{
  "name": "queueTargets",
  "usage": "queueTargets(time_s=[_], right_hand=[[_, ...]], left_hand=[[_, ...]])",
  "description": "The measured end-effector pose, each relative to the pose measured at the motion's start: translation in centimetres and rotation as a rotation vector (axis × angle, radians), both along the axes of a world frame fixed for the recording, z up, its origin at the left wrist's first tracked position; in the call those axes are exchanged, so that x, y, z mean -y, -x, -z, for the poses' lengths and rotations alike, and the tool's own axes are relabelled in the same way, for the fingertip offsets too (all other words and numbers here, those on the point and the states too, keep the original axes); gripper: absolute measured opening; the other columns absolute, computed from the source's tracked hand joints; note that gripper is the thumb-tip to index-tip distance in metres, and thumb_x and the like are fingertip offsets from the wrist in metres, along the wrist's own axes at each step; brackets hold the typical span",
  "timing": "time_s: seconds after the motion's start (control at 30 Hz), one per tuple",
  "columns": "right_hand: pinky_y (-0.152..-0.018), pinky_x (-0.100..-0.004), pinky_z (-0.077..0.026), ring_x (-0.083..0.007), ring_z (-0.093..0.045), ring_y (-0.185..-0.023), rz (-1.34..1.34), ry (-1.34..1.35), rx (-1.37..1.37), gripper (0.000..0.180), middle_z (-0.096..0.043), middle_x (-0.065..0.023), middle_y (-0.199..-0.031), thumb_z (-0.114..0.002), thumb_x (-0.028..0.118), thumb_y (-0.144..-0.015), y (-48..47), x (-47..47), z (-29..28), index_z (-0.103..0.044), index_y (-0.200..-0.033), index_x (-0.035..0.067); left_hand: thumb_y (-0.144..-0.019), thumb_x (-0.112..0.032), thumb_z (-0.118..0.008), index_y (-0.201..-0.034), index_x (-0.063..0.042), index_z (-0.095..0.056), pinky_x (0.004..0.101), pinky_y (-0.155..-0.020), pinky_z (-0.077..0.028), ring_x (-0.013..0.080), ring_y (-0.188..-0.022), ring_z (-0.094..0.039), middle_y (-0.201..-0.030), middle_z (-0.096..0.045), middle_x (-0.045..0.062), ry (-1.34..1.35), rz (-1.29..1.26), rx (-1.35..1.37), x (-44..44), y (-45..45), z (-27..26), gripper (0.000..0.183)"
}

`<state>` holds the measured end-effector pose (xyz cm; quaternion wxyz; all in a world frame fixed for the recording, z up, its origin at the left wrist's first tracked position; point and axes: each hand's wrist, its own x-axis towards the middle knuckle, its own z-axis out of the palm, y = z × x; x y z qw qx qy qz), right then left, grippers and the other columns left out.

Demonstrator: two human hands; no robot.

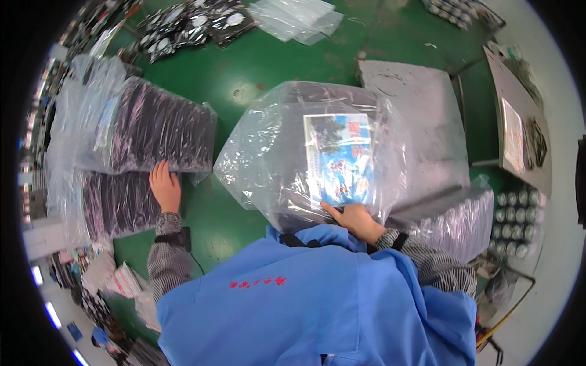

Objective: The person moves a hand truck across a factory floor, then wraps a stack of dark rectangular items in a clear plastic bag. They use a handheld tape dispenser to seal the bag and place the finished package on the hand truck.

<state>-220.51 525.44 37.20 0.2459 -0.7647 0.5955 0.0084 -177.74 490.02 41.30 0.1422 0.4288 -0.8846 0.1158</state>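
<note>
Before me lies a large clear plastic bag (249, 160) around a dark bundle, with a blue and white printed sheet (339, 160) under the film. My right hand (359, 222) rests at the near edge of this bundle, a finger stretched onto the sheet's lower left corner. At the left, my left hand (165, 185) lies with its fingers slightly apart against the near side of a plastic-wrapped stack (160, 128) of dark folded items. A second wrapped dark stack (121, 203) lies nearer me, beside that hand. Whether the right hand pinches any film cannot be told.
A grey board-like surface (416, 123) extends right of the bag, with another wrapped bundle (453, 224) at its near end. Flat plastic bags (297, 18) and dark wrapped packets (197, 23) lie on the green floor beyond. A table (517, 114) stands far right.
</note>
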Motion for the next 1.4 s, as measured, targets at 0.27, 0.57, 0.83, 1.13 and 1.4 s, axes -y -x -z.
queueTargets(time_s=[0.27,0.57,0.83,1.13,1.4], right_hand=[[-0.053,-0.0408,-0.045,-0.0262,-0.057,-0.06,-0.079,0.216,0.125,0.038,-0.057,-0.0102,-0.075,-0.049,0.011,-0.087,-0.2,-2.6,1.3,-0.052,-0.124,0.004],[-0.103,-0.0472,-0.037,-0.0348,-0.049,-0.119,0.046,0.495,0.015,0.047,-0.049,-0.0175,-0.131,-0.059,0.02,-0.082,7.7,-3.7,-1.9,-0.053,-0.125,0.002],[-0.11,-0.0444,-0.031,-0.0321,-0.036,-0.134,0.77,0.571,0.82,0.057,-0.036,-0.0115,-0.148,-0.053,0.022,-0.092,13.8,2.3,4.6,-0.035,-0.144,0.006],[-0.107,-0.0404,-0.036,-0.0301,-0.04,-0.133,0.503,0.451,0.082,0.05,-0.046,-0.0134,-0.141,-0.054,0.026,-0.091,10.4,9.7,2.4,-0.048,-0.132,-0.001],[-0.112,-0.0444,-0.03,-0.0338,-0.033,-0.137,0.726,0.537,-0.157,0.055,-0.044,-0.0184,-0.141,-0.057,0.024,-0.088,16.3,13.7,3.5,-0.045,-0.135,-0.001]], left_hand=[[-0.09,-0.051,-0.051,-0.143,0.011,-0.023,0.0516,-0.116,-0.009,0.0418,-0.143,-0.012,-0.151,-0.019,0.029,-0.552,0.873,0.072,-22.9,31.4,4.7,0.086],[-0.07,-0.065,-0.067,-0.141,0.008,-0.031,0.0678,-0.109,-0.005,0.0531,-0.14,-0.005,-0.151,-0.014,0.033,-0.678,0.829,0.105,-24.1,29.6,4.2,0.108],[-0.067,-0.059,-0.073,-0.142,-0.005,-0.038,0.0694,-0.107,-0.009,0.0504,-0.141,-0.011,-0.152,-0.018,0.027,-0.674,0.783,0.123,-24.5,27.8,5.6,0.099],[-0.07,-0.053,-0.072,-0.132,0.005,-0.043,0.0665,-0.109,-0.011,0.0475,-0.141,-0.015,-0.15,-0.025,0.025,-0.688,0.743,0.039,-23.2,27.2,5.6,0.09],[-0.077,-0.026,-0.068,-0.142,-0.018,-0.043,0.0675,-0.107,-0.016,0.0469,-0.141,-0.017,-0.15,-0.026,0.023,-0.639,0.754,0.122,-23.8,26.2,5.9,0.069]])
